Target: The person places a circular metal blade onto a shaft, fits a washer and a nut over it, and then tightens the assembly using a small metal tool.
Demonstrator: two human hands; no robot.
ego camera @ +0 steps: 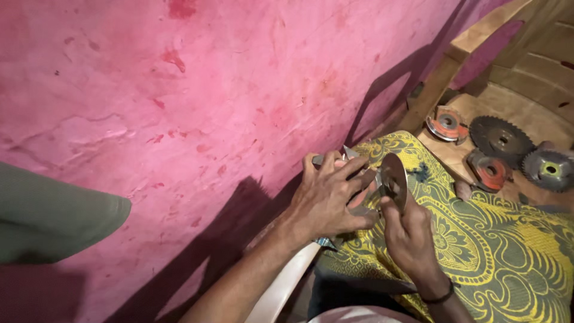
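Pink wall [197, 78] fills most of the view, with red spots, cracks and dark shadows on it. Next in size is a yellow cloth with dark green flower shapes [496, 251], which lies over the person's lap at the lower right. A grey-green sleeve [54, 218] pokes in from the left edge, well apart from the hands. Behind the cloth, at the upper right, sits a wooden board [454, 158] with a wooden frame [478, 36] above it. Four round cutter wheels rest on the board: a dark saw wheel with teeth [501, 137], a grey wheel with a yellow middle [550, 169], and two orange and grey wheels [447, 124] [489, 170]. A white plastic chair arm [287, 284] shows under the left arm.

The left hand [326, 200] is spread over a grey metal tool [353, 173], with its fingers curled around the tool and gripping it. The right hand [409, 233] sits just below and to the right, and its thumb and fingers pinch the lower edge of a shiny round metal disc [393, 179]. The disc stands on its edge between the two hands, above the cloth, touching the tool on its left side. A dark band [441, 296] goes around the right wrist.
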